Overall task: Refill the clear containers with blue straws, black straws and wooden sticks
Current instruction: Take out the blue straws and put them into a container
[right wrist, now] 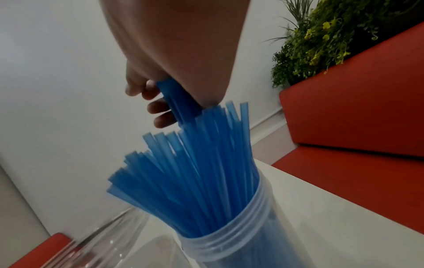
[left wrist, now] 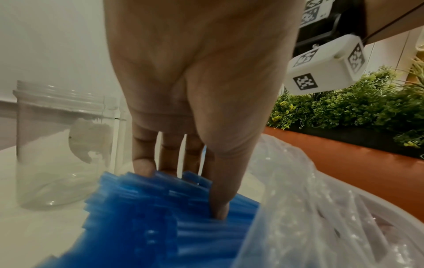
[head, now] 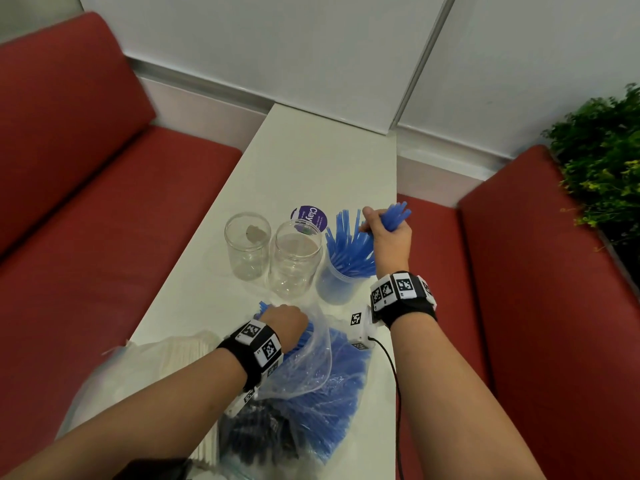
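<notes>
Your right hand is clenched around a small bundle of blue straws, held above the right jar. The bundle's top ends stick out past your fist; in the right wrist view the fingers curl round the bundle just above the straws already standing in the right jar. Those straws fan out toward the left above the rim.

Your left hand is at the mouth of the bag, near the table's front edge. In the left wrist view the fingers reach down behind the ends of the loose straws while the thumb presses on top, so the hand is clamped on them. The bag's clear plastic bunches up on the right.

Two more clear jars stand left of the right jar in a row: the middle jar, close beside it, and the left jar with a scrap of label stuck to its wall. Neither shows any straws or sticks inside.

A purple lid lies on the table behind the middle jar.

Black straws lie in plastic at the near end, under your left forearm. A pale pack sits left of the bag; contents too blurred to tell.
</notes>
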Demonstrator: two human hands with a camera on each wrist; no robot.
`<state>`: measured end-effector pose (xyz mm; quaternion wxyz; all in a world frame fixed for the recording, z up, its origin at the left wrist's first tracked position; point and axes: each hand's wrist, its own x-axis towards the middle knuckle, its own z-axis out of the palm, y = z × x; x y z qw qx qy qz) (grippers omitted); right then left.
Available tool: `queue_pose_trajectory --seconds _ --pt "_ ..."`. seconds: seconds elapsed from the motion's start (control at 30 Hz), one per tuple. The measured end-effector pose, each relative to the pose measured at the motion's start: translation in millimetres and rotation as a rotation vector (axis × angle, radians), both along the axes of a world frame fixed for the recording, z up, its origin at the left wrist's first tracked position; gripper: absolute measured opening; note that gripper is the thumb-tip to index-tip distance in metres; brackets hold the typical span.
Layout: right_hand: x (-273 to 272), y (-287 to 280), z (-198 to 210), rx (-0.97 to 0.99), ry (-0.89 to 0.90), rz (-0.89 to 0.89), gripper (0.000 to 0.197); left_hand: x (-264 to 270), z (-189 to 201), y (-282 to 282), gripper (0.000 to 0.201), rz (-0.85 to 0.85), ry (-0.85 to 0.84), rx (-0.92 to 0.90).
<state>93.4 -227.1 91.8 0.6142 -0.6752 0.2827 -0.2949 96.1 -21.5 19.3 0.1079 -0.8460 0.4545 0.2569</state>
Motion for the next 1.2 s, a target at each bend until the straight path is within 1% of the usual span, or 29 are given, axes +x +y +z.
queue_pose_trajectory --seconds 0.07,0.2,0.27,0.37,0.43,0.5,0.57,0.63,0.67,0.73,0.87,0.93,1.0,1.07,1.1,1.13,1.2 --pt "0 -2 5 0.006 -0.029 0.003 0.012 -1 0 0 0.024 -0.002 0.008 0.008" --pt "1 -3 13 0.0 -0.122 -0.043 0.002 -5 -1 0 0.026 -0.019 -0.013 0.015" --pt "0 -1 9 -0.007 -0.087 -0.037 0.004 -7 -1 -1 0.027 -0.02 -0.024 0.02" --pt "-5 0 0 -0.005 0.04 0.017 0.005 -9 2 -1 0.029 -0.028 -0.045 0.056" --pt "-7 0 0 -0.005 0.038 0.053 0.019 -10 4 0 0.03 -0.04 -0.068 0.079" --pt "-8 -1 6 -0.047 -0.016 0.03 0.031 -10 4 1 0.03 -0.049 -0.098 0.092" --pt "-8 -1 13 -0.135 -0.08 -0.022 0.026 -10 2 3 0.03 -0.046 -0.12 0.116" --pt "-7 0 18 -0.208 -0.105 -0.048 0.013 -10 2 5 0.03 -0.042 -0.133 0.14" --pt "-7 1 17 -0.248 -0.083 -0.049 0.01 -10 2 6 0.03 -0.044 -0.143 0.144" --pt "-8 3 9 -0.3 0.014 -0.029 0.015 -9 3 8 0.03 -0.046 -0.158 0.137" --pt "-12 3 -10 -0.334 0.23 0.001 0.023 -6 8 10 0.03 -0.021 -0.149 0.104" --pt "-15 2 -8 -0.33 0.233 0.011 0.034 -6 11 10 0.031 -0.008 -0.136 0.114" --pt "-16 2 0 -0.329 0.156 0.006 0.045 -7 13 11 0.031 -0.003 -0.137 0.129" --pt "-15 3 7 -0.436 0.117 -0.039 0.047 -8 16 10 0.032 0.003 -0.135 0.141" --pt "-13 3 8 -0.53 0.154 -0.057 0.048 -9 18 10 0.032 0.006 -0.133 0.142" --pt "-12 4 10 -0.63 0.252 -0.044 0.051 -9 19 9 0.032 0.008 -0.133 0.143" --pt "-14 12 5 -0.763 0.585 0.095 0.062 -8 22 8 0.031 0.003 -0.13 0.132"
